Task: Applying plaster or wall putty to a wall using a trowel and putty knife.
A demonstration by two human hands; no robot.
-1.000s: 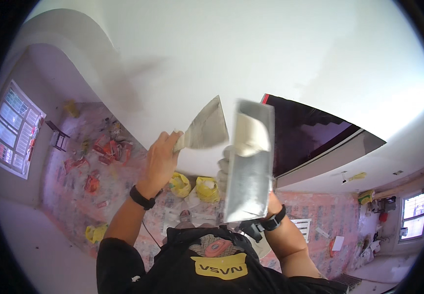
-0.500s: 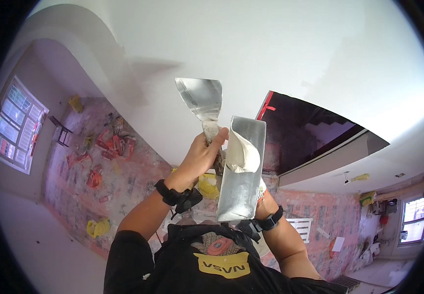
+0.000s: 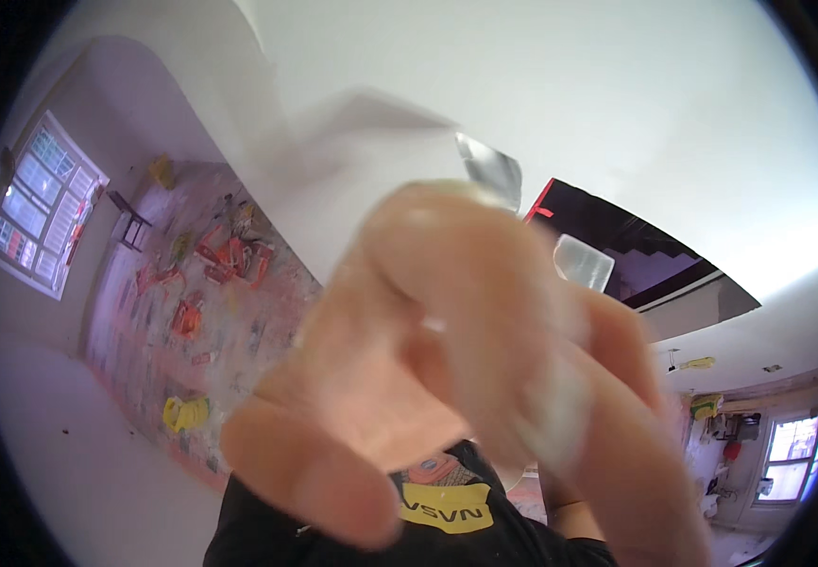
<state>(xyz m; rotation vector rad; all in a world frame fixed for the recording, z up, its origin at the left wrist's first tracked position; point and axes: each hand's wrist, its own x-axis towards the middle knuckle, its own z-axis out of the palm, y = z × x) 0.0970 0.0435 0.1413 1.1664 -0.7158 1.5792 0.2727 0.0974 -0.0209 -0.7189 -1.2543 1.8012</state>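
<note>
A large, blurred hand, apparently my left hand [image 3: 466,331], fills the middle close to the camera, fingers bent and apart, thumb at lower left, nothing visible in its grip. Behind it the putty knife's steel blade [image 3: 492,161] shows above, against the white curved surface [image 3: 655,94]. An end of the steel hawk [image 3: 584,260] shows at its right, before the dark opening with red tape [image 3: 541,203]. My right forearm [image 3: 570,520] is mostly covered, and my right hand is hidden, so what it grips cannot be made out.
At left are a barred window [image 3: 45,203], a dark stool [image 3: 128,219], red scraps [image 3: 234,260] and a yellow bag [image 3: 184,412] on the covered floor. At lower right are another window [image 3: 792,454] and hanging items [image 3: 730,435].
My left hand has left the knife's handle and come up close to the camera, hiding much of both tools. The knife blade has moved right; the view has shifted slightly.
</note>
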